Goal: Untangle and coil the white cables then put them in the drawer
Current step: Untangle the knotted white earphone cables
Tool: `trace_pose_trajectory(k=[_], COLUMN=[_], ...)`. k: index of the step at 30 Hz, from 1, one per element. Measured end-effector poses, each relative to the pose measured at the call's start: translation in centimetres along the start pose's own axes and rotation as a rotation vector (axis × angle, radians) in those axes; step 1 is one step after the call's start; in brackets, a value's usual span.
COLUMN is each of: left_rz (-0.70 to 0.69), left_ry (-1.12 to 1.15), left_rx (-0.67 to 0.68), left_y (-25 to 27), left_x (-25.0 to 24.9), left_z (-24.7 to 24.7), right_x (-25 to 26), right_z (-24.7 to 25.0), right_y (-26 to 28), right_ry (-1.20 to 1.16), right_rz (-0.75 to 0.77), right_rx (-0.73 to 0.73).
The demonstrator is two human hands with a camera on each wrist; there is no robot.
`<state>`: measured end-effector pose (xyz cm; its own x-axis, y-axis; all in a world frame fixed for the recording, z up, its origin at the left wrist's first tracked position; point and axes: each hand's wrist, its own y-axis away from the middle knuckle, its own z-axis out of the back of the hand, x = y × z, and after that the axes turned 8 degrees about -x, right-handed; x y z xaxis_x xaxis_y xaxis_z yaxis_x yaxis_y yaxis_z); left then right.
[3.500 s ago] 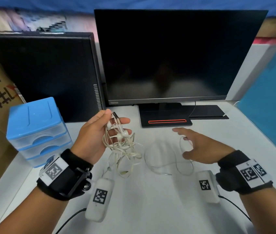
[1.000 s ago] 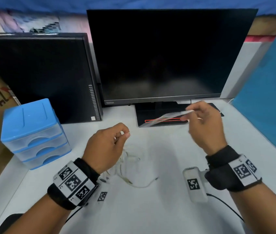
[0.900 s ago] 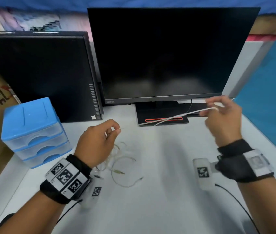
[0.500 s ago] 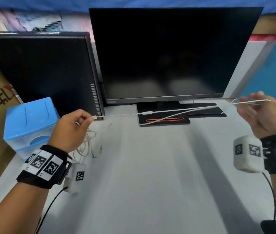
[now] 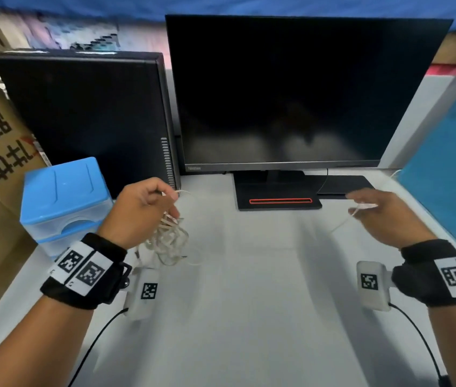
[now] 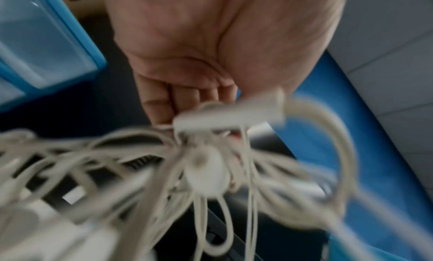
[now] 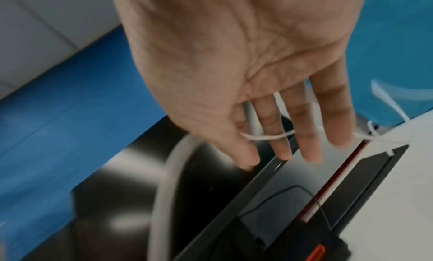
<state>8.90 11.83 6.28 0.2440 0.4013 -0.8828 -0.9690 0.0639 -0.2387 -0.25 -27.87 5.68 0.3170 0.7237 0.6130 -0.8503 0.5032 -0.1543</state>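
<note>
While left hand (image 5: pixel 140 210) clutches tangle (image 5: pixel 169 238), strand (image 7: pixel 264 136) crosses right fingers (image 7: pixel 279 133).

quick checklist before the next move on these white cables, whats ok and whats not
1. Left hand grips the tangle: ok.
2. Right hand has the single cable: it runs across straight fingers, secure hold cannot tell.
3. Single cable free of the tangle: cannot tell, blurred.
4. Tangle undone: not ok, loops are bunched.
5. Any cable coiled: not ok.
6. Drawer unit open: not ok, the visible front looks closed.
</note>
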Motion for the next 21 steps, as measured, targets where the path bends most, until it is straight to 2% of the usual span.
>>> trace_pose_trajectory(k=[2, 3, 6, 8, 10, 12, 14, 17, 21], left_rz=[0.041, 0.062, 0.121, 0.168, 0.219, 0.252, 0.264, 0.27, 0.232], left_ry=[0.074, 0.105, 0.204, 0.273, 0.337, 0.416, 0.477, 0.528, 0.506], left_rx=[0.094, 0.134, 0.217, 0.223, 0.22, 0.227, 0.244, 0.262, 0.229], left_y=[0.7, 1.2, 2.6, 3.3, 4.0, 4.7, 5.2, 5.9, 5.7], left_x=[-0.9, -1.3, -2.4, -3.0, -3.7, -4.3, -4.7, -4.9, -4.7], left_z=[-1.0, -1.5, -3.2, -3.9, -4.4, -4.7, -4.9, -5.3, -5.5], right_x=[0.4, 1.2, 5.4, 8.8, 11.0, 11.7, 11.6, 11.0, 10.0], right_z=[-1.5, -2.2, -3.6, -4.0, -4.3, -5.1, -6.2, -7.5, -7.8], right_y=[0.4, 0.9, 4.0, 6.9, 9.7, 11.5, 12.2, 12.0, 10.5], right_ry=[0.085, 0.074, -0.168, -0.359, -0.468, -0.407, -0.311, -0.331, -0.501], right_rz=[0.08, 0.115, 0.312, 0.406, 0.422, 0.389, 0.375, 0.412, 0.42], right_rx=[0.132, 0.154, 0.114, 0.105, 0.19, 0.239, 0.198, 0.105, 0.168])
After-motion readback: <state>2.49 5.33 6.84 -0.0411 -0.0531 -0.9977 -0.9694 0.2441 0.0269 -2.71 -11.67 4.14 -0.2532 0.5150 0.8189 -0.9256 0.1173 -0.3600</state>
